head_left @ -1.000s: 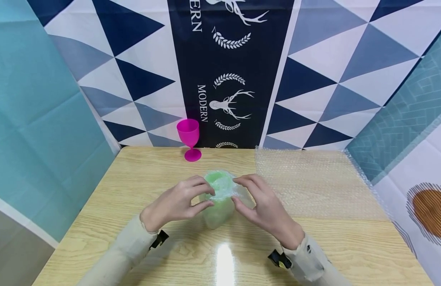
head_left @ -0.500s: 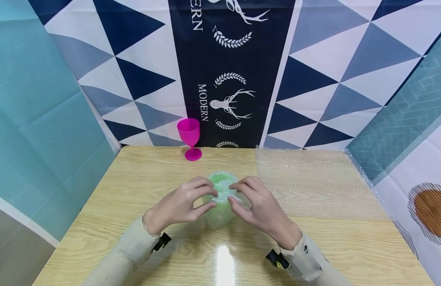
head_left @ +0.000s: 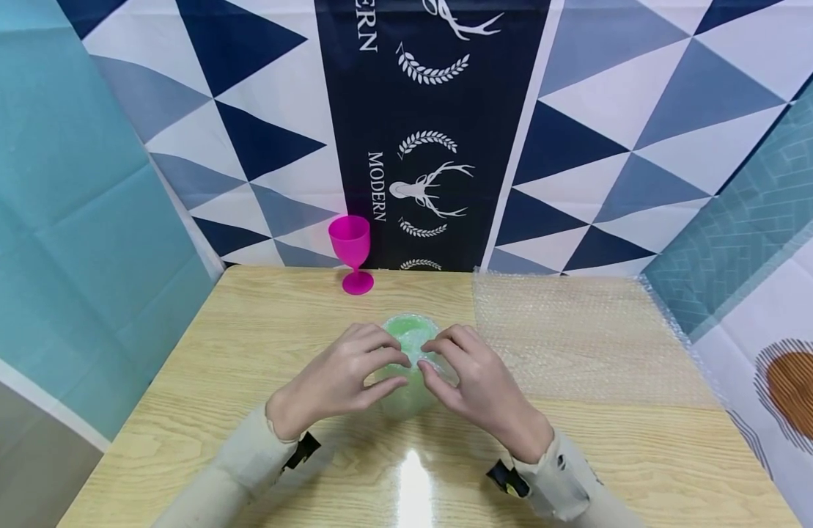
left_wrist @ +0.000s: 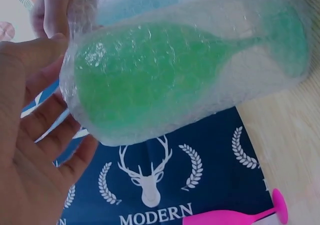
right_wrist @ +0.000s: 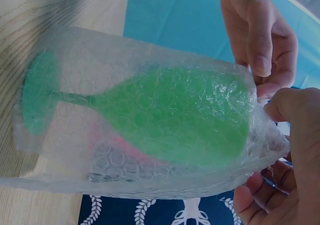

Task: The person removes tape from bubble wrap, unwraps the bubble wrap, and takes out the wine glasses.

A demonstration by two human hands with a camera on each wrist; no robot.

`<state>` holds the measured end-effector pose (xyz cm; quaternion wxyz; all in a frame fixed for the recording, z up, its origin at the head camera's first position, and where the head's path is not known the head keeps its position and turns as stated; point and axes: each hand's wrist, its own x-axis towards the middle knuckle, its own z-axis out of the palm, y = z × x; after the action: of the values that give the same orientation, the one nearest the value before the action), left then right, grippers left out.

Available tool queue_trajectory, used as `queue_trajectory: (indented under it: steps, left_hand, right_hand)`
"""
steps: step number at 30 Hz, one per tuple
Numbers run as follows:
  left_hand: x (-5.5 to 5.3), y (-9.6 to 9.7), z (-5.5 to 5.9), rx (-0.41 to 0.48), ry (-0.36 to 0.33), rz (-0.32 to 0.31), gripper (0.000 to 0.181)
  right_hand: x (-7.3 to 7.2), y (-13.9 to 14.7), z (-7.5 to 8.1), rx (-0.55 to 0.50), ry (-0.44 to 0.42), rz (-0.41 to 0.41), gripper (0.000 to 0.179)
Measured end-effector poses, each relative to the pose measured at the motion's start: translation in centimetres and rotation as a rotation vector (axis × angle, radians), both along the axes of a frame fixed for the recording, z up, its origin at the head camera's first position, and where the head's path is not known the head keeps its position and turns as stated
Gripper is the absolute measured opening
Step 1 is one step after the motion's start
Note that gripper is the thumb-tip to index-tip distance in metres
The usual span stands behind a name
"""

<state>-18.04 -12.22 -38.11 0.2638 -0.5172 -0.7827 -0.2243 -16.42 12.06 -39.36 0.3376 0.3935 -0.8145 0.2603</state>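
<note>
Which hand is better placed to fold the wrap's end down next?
Probably the right hand: it apparently holds the bubble wrap jutting past the green goblet; the left hand shows no clear grip.

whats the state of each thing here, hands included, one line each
Green goblet: upright, wrapped
Bubble wrap around it: top edge held
Pink goblet: upright, unwrapped
Separate bubble wrap sheet: spread flat
Left hand: at wrap's top, grip unclear
Right hand: pinching wrap's top edge

Wrapped goblet (left_wrist: 150,72) green; bubble wrap (left_wrist: 240,82) clear; second goblet (head_left: 350,242) magenta; backdrop triangles (head_left: 257,139) navy, grey-blue, white.
</note>
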Motion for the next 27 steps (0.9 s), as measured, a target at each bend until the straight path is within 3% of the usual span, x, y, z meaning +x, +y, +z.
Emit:
queue_trajectory:
  steps: [6, 15, 22, 27]
  left_hand:
    - [0.21, 0.17, -0.04, -0.015, 0.005, 0.026, 0.021]
    - [0.30, 0.16, -0.15, -0.026, -0.005, 0.045, 0.026]
    - [0.28, 0.18, -0.39, -0.043, -0.022, 0.056, 0.028]
    - [0.24, 0.20, -0.43, -0.044, -0.029, 0.056, 0.029]
  right_hand:
    - [0.10, 0.00, 0.13, 0.016, -0.011, -0.008, 0.028]
    - [0.29, 0.18, 0.35, 0.044, -0.033, 0.000, 0.019]
    - [0.34, 0.29, 0.31, 0.060, -0.005, 0.037, 0.017]
    - [0.53, 0.46, 0.35, 0.069, -0.040, 0.071, 0.015]
